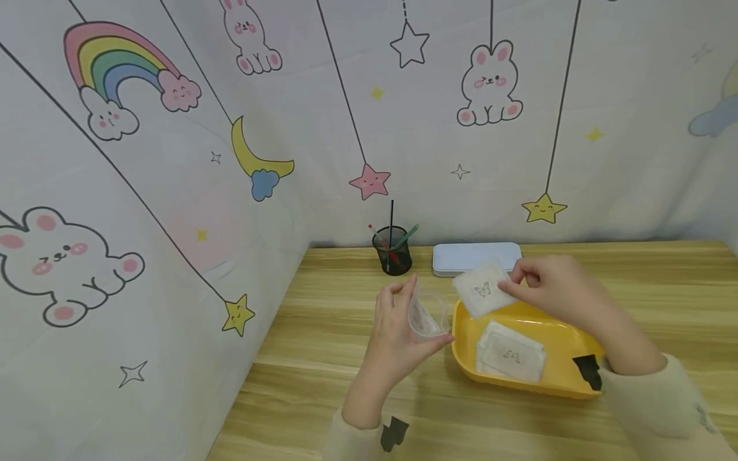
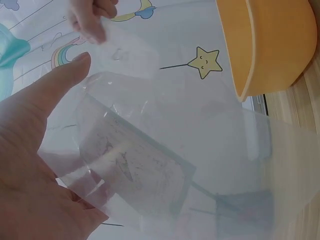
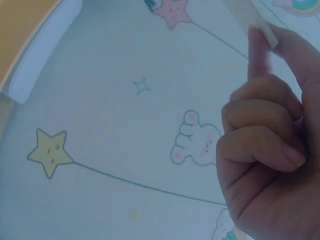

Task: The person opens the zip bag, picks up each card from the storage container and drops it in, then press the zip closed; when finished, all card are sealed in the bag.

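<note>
My left hand (image 1: 398, 333) holds a clear plastic bag (image 1: 428, 314) just left of the yellow tray (image 1: 553, 378). In the left wrist view the clear bag (image 2: 165, 155) fills the frame, with my thumb (image 2: 55, 85) against it. My right hand (image 1: 548, 285) pinches a white tissue packet with a butterfly print (image 1: 483, 289) above the tray's far left corner. A second white packet (image 1: 510, 353) lies inside the tray. In the right wrist view my curled fingers (image 3: 265, 145) pinch the packet's edge (image 3: 250, 15) at the top.
A black pen cup (image 1: 393, 253) with several pens and a pale blue case (image 1: 475, 256) stand at the back of the wooden table (image 1: 323, 358). A cartoon-print cloth wall (image 1: 144, 192) closes off the left and back.
</note>
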Available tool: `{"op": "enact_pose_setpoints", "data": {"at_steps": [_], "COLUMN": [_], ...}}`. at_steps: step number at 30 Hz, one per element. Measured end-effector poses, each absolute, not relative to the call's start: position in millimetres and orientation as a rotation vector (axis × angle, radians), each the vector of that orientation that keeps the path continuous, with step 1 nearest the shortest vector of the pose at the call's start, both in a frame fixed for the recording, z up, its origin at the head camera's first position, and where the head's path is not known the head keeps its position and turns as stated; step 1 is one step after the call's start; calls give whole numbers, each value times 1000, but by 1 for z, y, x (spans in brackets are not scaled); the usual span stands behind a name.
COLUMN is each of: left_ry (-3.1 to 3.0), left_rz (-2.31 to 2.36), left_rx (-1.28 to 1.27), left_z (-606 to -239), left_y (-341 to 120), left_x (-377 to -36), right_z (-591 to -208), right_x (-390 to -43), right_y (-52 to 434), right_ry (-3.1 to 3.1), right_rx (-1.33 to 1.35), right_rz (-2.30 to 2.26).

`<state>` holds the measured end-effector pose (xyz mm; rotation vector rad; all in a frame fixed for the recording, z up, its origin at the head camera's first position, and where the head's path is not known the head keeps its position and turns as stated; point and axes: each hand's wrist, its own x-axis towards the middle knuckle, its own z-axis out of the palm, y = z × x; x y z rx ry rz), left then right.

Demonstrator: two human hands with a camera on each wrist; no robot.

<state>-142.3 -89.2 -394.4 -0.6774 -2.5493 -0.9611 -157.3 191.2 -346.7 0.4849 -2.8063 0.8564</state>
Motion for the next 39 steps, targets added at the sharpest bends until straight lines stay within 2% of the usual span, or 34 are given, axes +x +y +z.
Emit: {"op": "enact_pose_setpoints", "data": {"at_steps": [5, 10, 19, 39], "left_ry": [-2537, -2544, -2535, -2537], "left_rz": [-966, -968, -963, -907], "left_rx": [-686, -677, -702, -768], "left_z": [-394, -394, -394, -396], "left_y": [-89, -89, -89, -79], "left_x": [-143, -142, -142, -141], "right_z": [-336, -331, -335, -342], "right_x": [-143, -134, -133, -137], "right_y": [188, 185, 174, 147], "right_ry": [-2653, -2580, -2592, -2750], "right_rx": [376, 445, 592, 660], "right_rz": [1203, 1428, 1422, 1265]}}
